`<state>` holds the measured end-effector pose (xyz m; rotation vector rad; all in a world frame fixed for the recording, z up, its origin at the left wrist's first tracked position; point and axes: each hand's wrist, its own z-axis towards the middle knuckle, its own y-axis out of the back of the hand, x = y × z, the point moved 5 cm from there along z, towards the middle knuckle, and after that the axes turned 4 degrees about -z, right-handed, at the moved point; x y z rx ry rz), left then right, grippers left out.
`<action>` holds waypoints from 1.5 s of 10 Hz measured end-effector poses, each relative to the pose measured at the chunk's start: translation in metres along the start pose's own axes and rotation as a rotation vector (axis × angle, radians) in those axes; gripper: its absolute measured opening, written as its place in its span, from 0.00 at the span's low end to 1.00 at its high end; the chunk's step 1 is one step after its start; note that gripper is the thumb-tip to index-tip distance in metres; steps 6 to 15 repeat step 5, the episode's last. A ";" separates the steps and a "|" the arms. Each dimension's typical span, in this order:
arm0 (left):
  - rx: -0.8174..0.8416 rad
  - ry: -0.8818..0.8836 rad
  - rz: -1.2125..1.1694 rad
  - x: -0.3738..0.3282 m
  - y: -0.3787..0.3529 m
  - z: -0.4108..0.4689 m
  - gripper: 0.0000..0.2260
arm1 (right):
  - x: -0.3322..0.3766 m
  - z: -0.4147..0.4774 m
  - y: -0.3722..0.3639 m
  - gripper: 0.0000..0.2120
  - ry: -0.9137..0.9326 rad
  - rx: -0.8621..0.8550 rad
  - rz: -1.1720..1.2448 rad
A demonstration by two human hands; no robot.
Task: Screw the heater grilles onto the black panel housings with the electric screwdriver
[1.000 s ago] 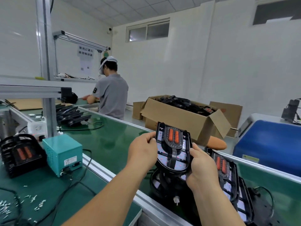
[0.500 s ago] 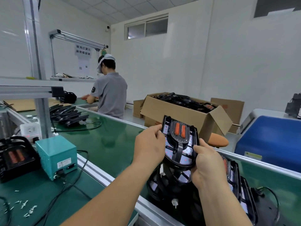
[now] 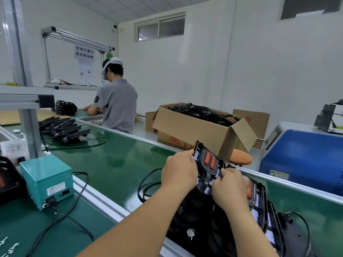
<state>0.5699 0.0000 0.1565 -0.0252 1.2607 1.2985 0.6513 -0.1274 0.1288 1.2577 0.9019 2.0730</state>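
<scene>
step in hand, as i read it: fetching a unit, no screwing yet. the panel housing (image 3: pixel 198 148) with its grille (image 3: pixel 209 161) (two orange bars in it) is held up tilted, top edge away from the camera, just above the pile of similar units (image 3: pixel 259 204) on the green belt (image 3: pixel 115 164). can't tell if it touches the pile underneath, the hands hide that.

left grip (image 3: pixel 179 173): fingers curled round the housing's left edge, clamping it. right grip (image 3: pixel 229 189): fingers bent over the lower right edge, pinching it; thumb hidden. neither is spread, both carry the part.

next move, my guess: swing it left to the counter (image 3: pixel 22 225) by the teal box (image 3: pixel 46 182), lay it flat with the grille up, free one hand. loose screws (image 3: pixel 7 245) lie at the counter's near left corner. electric screwdriver is not in view, so it has to be found first. watch the cable (image 3: pixel 146 184) looped on the belt beside the pile so nothing snags on the way across.
</scene>
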 end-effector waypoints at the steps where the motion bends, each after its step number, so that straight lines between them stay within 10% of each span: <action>1: 0.052 0.071 0.095 0.008 -0.006 0.001 0.17 | -0.004 0.004 0.000 0.13 -0.030 0.007 -0.027; 15: 0.061 0.105 -0.147 0.025 0.008 -0.005 0.25 | 0.002 0.000 0.008 0.07 0.030 -0.127 -0.006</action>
